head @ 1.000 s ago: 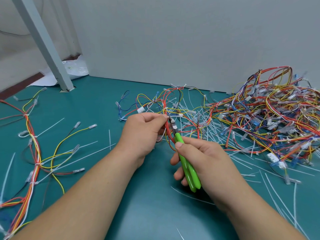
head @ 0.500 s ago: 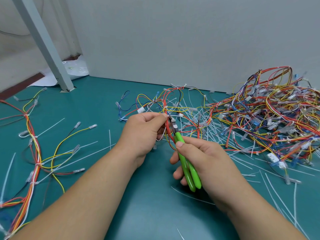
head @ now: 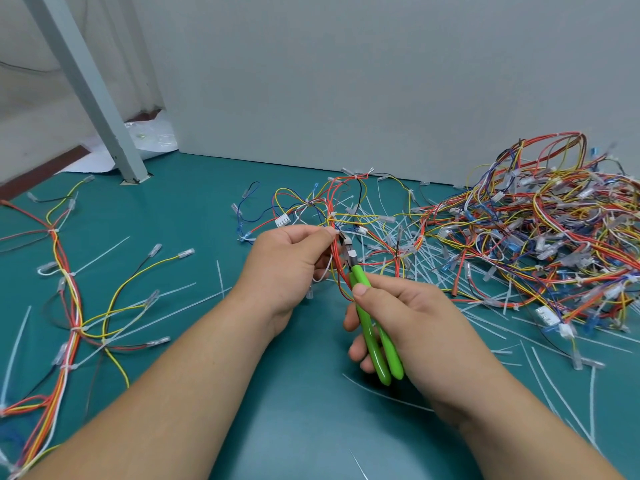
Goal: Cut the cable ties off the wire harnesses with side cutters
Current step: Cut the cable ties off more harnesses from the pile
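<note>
The left hand (head: 287, 265) pinched a loose harness (head: 337, 206), the right hand (head: 415, 323) gripped green side cutters (head: 372, 327), tips at the bundle, where, I judged, only the tie should be nipped, sparing wires; a grey wall (head: 346, 81) stood behind, the teal bench (head: 194, 209) bore a harness heap (head: 554, 237) at right and strewn cut ties (head: 415, 258).

Nothing can be read: no legible text, label, brand or number shows on the cutters (head: 370, 327), the harness (head: 337, 261), the wire pile (head: 554, 244) or the surface (head: 194, 209).
</note>
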`<action>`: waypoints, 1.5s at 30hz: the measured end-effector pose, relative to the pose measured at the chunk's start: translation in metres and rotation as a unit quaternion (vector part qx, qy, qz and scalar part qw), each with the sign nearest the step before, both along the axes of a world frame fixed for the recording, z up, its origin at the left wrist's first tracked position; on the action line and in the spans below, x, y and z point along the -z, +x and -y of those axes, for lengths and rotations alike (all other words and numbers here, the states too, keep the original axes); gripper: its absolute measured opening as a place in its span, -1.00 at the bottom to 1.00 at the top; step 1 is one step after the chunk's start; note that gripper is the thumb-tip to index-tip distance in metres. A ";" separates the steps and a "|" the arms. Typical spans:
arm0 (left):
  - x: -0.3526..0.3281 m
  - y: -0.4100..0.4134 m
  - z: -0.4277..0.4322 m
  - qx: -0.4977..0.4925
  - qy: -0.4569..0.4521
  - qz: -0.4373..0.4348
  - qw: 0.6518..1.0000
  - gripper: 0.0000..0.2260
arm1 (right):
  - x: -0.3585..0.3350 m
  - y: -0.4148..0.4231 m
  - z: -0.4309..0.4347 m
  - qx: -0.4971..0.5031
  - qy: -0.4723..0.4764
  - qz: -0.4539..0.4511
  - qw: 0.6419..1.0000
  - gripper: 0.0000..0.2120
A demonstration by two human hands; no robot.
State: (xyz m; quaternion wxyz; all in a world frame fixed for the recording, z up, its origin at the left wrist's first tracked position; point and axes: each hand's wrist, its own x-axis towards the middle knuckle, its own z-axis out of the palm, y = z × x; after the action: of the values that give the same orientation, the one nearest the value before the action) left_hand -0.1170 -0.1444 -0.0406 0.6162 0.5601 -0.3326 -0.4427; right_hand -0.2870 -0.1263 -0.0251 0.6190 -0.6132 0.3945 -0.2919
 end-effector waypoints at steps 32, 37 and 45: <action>-0.003 0.000 -0.001 0.006 -0.002 0.008 1.000 -0.75 | 0.001 0.000 0.002 0.024 0.062 0.057 0.996 -0.74; -0.003 0.000 -0.001 0.012 -0.008 0.009 1.000 -0.75 | 0.002 0.001 0.002 0.020 0.055 0.054 0.997 -0.76; -0.002 -0.001 -0.001 0.008 -0.011 0.007 1.000 -0.77 | 0.002 0.001 0.003 0.006 0.037 0.036 0.999 -0.69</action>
State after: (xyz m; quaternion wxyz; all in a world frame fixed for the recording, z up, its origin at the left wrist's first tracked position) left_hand -0.1178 -0.1437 -0.0385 0.6162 0.5535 -0.3461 -0.4406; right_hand -0.2859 -0.1289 -0.0269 0.6533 -0.5763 0.3866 -0.3026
